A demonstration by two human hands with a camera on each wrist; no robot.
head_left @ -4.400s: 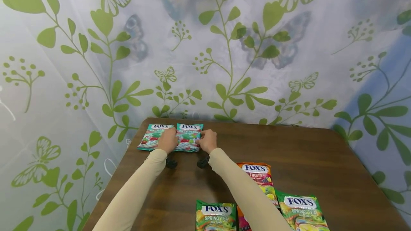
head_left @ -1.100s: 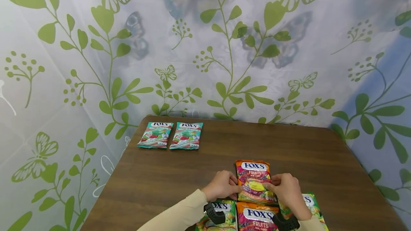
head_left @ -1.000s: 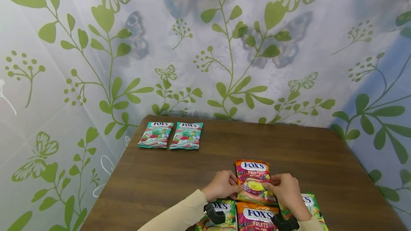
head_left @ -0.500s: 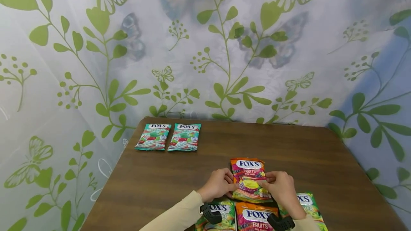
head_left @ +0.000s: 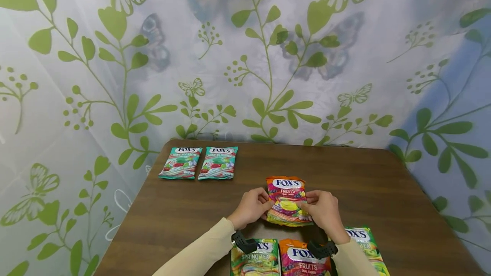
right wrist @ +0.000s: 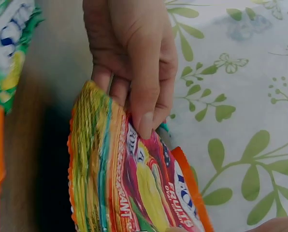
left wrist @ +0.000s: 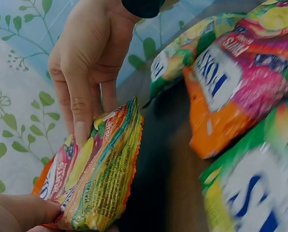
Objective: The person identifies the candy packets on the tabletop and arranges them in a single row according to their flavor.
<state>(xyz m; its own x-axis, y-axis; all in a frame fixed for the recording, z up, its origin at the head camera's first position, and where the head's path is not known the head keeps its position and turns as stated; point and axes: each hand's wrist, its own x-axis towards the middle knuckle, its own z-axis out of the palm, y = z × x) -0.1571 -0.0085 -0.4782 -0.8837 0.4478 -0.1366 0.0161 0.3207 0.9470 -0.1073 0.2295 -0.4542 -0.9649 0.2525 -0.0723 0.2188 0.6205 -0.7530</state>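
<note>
A candy bag [head_left: 288, 202], orange and magenta with "FOX'S FRUITS" on its front, is held up between both hands over the table. My left hand [head_left: 251, 208] grips its left edge, thumb on the front face. The opposite edge is pinched by my right hand [head_left: 324, 211], its thumb [right wrist: 145, 126] pressing the printed front. In the left wrist view the bag's striped bottom [left wrist: 110, 188] faces the camera, clear of the tabletop. Below the hands lie a green Spring Tea candy bag [head_left: 255, 263] and another Fruits candy bag [head_left: 304, 263]. A second green bag [head_left: 364, 246] is partly behind the right wrist.
Two teal Mint Blossom candy bags [head_left: 180, 163] lie side by side at the table's far left corner. The brown wooden table [head_left: 345, 173] backs onto a white curtain [head_left: 215, 110] printed with green leaves and butterflies. Black straps [head_left: 245, 244] circle both wrists.
Both hands first left the teal bags and took hold of the upper Fruits bag. Since then they have lifted it and carried it away from the lower bags, slightly leftward.
</note>
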